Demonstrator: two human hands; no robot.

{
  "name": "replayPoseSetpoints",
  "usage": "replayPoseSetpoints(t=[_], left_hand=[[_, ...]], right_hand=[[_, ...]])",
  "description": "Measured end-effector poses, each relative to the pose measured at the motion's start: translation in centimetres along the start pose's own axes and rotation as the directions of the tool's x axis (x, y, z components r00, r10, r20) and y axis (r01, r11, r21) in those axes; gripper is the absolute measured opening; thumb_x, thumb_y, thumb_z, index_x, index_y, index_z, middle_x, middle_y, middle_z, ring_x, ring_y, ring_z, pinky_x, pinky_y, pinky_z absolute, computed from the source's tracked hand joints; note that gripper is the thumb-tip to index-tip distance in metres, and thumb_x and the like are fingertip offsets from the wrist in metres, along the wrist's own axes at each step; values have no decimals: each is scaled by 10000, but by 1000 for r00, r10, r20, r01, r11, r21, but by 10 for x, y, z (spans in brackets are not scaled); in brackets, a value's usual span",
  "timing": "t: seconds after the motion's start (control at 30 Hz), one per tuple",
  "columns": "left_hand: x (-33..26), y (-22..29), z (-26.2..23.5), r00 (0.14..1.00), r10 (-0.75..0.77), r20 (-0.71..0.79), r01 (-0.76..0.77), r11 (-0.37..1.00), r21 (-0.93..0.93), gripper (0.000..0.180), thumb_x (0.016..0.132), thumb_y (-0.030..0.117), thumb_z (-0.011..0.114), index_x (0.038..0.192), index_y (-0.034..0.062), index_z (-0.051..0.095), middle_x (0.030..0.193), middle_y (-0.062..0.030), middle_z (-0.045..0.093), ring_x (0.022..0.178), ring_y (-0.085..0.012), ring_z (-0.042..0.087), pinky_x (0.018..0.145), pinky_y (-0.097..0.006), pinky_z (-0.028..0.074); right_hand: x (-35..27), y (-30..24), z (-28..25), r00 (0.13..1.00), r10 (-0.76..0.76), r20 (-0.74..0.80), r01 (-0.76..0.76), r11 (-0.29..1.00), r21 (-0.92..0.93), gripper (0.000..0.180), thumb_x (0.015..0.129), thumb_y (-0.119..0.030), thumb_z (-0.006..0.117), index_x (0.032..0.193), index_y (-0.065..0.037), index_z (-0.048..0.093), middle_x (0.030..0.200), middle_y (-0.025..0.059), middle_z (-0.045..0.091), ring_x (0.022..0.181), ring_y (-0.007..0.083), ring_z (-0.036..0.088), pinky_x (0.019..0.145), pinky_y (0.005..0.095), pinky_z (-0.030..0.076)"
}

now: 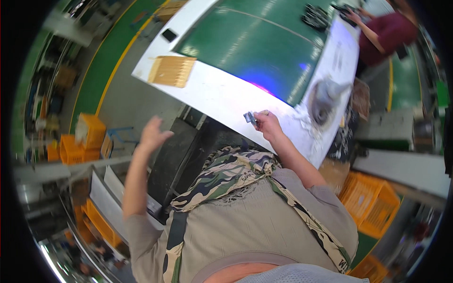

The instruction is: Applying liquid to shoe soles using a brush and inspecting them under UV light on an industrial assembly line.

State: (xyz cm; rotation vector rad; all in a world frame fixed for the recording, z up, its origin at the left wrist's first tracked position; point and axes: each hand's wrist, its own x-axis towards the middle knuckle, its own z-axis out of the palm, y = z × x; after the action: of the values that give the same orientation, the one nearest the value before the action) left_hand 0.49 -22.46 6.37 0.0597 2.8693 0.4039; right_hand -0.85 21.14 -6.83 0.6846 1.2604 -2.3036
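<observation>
Over the near edge of the white tabletop, my right hand pinches a small grey, shiny, block-like part between thumb and fingers. What exactly the part is I cannot make out. My left hand hangs in the air off to the left, away from the table, its fingers apart and nothing in it. A black tray-like surface lies below and to the right of that hand.
A green conveyor belt runs along the table. Brown corrugated cardboard and a black phone lie at the left. At the right stands a grey dusty fixture; a co-worker in maroon handles black bundles. Orange crates flank me.
</observation>
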Motion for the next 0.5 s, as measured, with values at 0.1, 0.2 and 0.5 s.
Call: replayPoseSetpoints(t=[0.1, 0.2, 0.5], left_hand=[[29, 34, 116, 985, 23, 172, -4, 994, -107, 705, 704, 377, 797, 1232, -33, 577, 1352, -238, 515, 1267, -361, 489, 1063, -393, 400], [44, 100, 170, 960, 105, 260, -76, 990, -119, 737, 704, 393, 786, 1250, -50, 564, 1366, -251, 502, 1278, -359, 482, 1063, -392, 399], [66, 175, 201, 918, 280, 282, -271, 960, -70, 680, 741, 370, 766, 1244, -44, 569, 1349, -252, 514, 1255, -372, 497, 1050, -405, 409]], right_hand=[[-28, -5, -59, 984, -68, -165, 75, 997, 32, 138, 854, -127, 685, 830, -110, 551, 714, 29, 605, 563, 142, 557, 494, 270, 448], [-57, -12, -116, 945, -113, -307, 151, 983, 104, 107, 863, -129, 670, 839, -96, 571, 745, 30, 627, 592, 142, 570, 514, 285, 463], [-114, -40, -237, 776, -210, -595, 363, 920, 148, 121, 850, -169, 671, 949, -125, 615, 818, 10, 647, 703, 150, 615, 640, 329, 429]])
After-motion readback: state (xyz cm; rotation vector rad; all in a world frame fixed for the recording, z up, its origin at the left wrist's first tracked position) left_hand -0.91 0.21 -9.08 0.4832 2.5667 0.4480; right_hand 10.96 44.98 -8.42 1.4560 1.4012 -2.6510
